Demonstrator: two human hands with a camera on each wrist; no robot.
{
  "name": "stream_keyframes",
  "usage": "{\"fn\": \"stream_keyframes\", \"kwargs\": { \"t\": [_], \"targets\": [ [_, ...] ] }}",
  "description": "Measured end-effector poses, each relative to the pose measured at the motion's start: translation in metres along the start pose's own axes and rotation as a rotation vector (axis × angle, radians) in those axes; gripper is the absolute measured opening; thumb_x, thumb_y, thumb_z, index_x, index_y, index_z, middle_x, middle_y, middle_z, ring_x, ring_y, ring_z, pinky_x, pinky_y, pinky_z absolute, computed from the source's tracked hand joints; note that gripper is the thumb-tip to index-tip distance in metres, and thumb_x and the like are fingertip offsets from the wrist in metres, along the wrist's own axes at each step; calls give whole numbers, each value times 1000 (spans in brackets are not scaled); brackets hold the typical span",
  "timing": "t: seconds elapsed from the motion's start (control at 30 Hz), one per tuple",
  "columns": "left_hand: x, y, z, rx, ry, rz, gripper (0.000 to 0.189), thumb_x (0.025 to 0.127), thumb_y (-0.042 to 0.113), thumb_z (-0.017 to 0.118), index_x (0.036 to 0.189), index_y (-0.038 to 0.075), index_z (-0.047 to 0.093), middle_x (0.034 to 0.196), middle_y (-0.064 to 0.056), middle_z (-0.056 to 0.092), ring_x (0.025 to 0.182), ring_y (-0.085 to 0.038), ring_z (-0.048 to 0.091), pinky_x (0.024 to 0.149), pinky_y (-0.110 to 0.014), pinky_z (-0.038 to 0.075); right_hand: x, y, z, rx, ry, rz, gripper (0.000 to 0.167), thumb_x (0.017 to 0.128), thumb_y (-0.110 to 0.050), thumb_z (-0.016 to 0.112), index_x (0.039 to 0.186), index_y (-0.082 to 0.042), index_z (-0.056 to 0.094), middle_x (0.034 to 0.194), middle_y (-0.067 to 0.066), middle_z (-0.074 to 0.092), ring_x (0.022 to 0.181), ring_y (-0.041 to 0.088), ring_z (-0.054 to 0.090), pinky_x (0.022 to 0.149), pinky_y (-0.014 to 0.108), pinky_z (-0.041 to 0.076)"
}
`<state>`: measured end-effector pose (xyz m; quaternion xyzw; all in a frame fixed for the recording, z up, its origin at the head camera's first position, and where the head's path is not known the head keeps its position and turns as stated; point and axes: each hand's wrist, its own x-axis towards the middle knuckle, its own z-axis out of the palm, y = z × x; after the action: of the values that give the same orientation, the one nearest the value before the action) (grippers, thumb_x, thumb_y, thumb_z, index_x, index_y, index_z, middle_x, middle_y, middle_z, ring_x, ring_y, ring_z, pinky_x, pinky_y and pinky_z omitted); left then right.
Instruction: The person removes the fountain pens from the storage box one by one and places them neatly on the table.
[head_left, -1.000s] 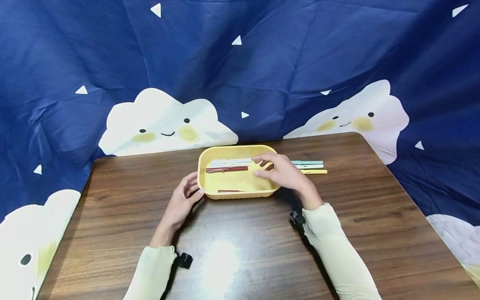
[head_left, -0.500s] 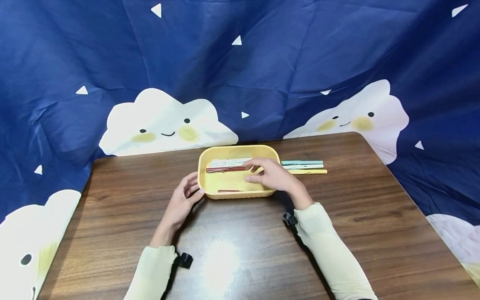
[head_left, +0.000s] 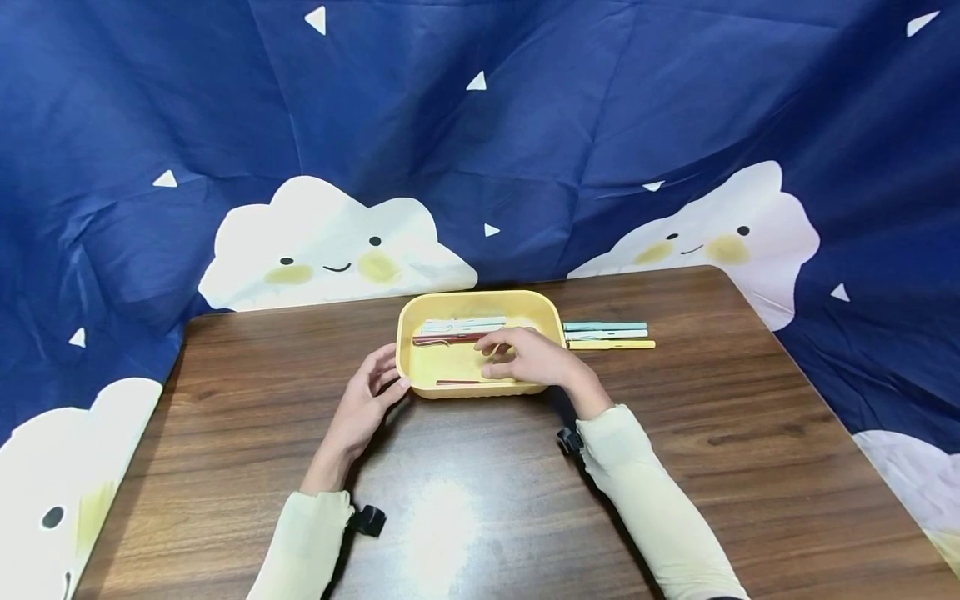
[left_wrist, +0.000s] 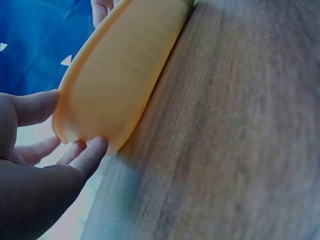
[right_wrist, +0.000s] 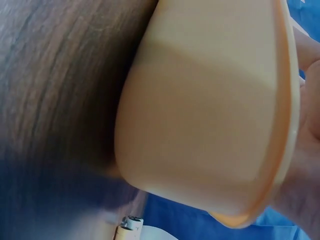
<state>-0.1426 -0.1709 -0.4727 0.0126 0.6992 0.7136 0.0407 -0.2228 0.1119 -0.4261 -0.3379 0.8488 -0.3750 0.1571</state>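
Note:
A yellow plastic tray (head_left: 420,368) stands on the table. My left hand (head_left: 365,400) rests against its left end, thumb at the front corner and fingertips on the outer wall, as the left wrist view also shows. Inside lie some whitish pens (head_left: 465,323), with a dark red pen (head_left: 450,338) with a metal clip in front of them. Along the front wall a second dark red pen (head_left: 456,382) is partly hidden by the wall. My right hand (head_left: 534,357) hovers over the tray's right half, fingers bent, thumb and forefinger apart, nothing visible between them.
Right of the tray lie a teal pen (head_left: 604,326), a white pen (head_left: 609,334) and a yellow pen (head_left: 615,344), side by side. The brown wooden table (head_left: 495,500) reaches back to a blue cloth (head_left: 525,125) with cloud prints.
My right hand has moved left and toward the front of the tray, uncovering more of the pens on the right. The left hand and the tray have stayed in place.

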Motion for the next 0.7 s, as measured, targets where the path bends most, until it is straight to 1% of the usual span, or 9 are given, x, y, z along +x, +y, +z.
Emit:
{"fn": "stream_keyframes", "kwargs": {
  "t": [0.13,0.37,0.57,0.7],
  "targets": [
    [0,0,0,3,1,0,60,97,-4,63,151,-1,38,143,-26,47,129,-37,49,92,-18,47,3,2,4,-8,-45,16,37,91,-13,78,122,4,68,115,17,69,104,30,67,93,36,54],
    [0,0,0,2,2,-4,59,97,-4,63,151,0,39,143,-25,48,129,-37,50,92,-19,47,9,6,7,-70,-98,6,30,90,-7,77,118,3,70,112,14,72,96,23,68,87,32,55],
    [0,0,-1,-2,4,-12,59,97,-4,62,151,0,39,143,-24,48,130,-36,50,92,-19,47,15,8,8,-20,-144,53,26,87,4,76,112,4,72,108,12,73,90,19,65,83,26,53],
    [0,0,-1,-5,3,-14,59,97,-4,62,151,0,39,143,-24,48,130,-36,50,93,-19,47,18,9,9,-9,-157,91,27,85,10,74,111,3,73,108,10,72,86,16,60,81,25,53]
  ]
}}
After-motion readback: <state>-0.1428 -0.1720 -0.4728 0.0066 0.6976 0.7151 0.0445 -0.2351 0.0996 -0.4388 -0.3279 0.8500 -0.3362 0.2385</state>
